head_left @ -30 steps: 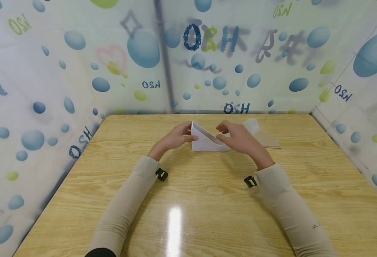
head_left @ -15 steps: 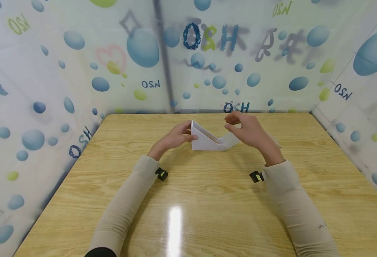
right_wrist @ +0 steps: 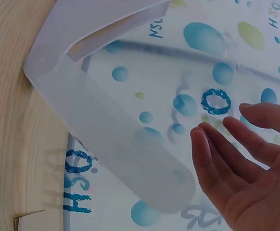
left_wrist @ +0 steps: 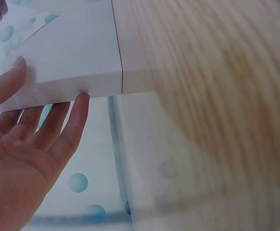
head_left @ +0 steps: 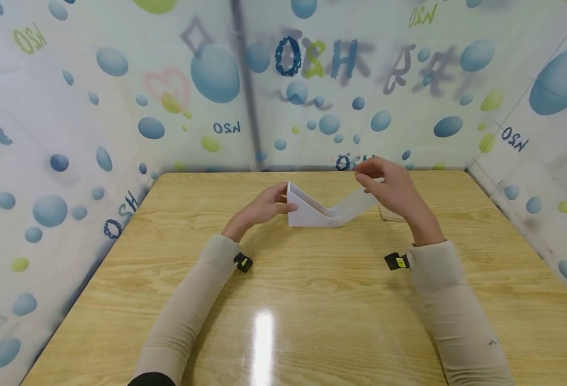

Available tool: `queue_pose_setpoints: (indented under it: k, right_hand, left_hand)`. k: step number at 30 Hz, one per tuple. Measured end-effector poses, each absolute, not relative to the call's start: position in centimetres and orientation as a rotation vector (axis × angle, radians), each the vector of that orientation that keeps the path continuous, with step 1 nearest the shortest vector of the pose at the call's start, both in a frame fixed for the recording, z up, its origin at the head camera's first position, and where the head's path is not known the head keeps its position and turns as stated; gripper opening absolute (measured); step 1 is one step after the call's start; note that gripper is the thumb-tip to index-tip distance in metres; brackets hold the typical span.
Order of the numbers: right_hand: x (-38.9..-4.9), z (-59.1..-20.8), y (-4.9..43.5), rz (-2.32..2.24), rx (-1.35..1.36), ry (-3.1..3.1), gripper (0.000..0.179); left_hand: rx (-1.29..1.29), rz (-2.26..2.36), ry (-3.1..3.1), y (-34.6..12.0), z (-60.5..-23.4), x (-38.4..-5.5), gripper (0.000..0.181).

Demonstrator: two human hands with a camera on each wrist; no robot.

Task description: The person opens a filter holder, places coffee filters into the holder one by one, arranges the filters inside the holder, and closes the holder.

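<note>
Left grip pinches the white holder; right grip — loosely parted, empty — hangs beside its flap; bumping that may tip the holder.

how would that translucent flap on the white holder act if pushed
The translucent flap looks fairly stiff: it juts up straight though nothing grips it. It may swing about its lower end, which appears joined to the white holder.
</note>
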State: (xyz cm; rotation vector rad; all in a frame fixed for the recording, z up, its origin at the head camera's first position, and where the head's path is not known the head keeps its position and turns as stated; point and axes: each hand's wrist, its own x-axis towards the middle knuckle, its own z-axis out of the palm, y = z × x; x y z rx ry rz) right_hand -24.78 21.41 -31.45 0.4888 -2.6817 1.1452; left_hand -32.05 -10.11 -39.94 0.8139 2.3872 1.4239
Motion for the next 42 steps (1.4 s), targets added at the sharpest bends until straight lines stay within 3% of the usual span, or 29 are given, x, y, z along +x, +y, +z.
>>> queue_pose_setpoints:
  k: [9, 26, 42]
  right_hand:
    - [-25.1, -31.5, 23.7, 1.422, 0.448, -2.555, 0.037]
    - [-25.8, -32.5, 27.0, 1.530, 0.249, -2.456, 0.035]
    - [-27.3, -35.5, 31.8, 1.196, 0.063, -3.135, 0.064]
  left_hand:
    - [0.813, 1.429, 2.380, -10.1, -39.9, -32.0, 0.034]
    - [0.794, 1.408, 2.397, -10.2, -39.9, -31.8, 0.035]
    - [0.810, 1.401, 2.408, -10.2, -40.0, -31.6, 0.035]
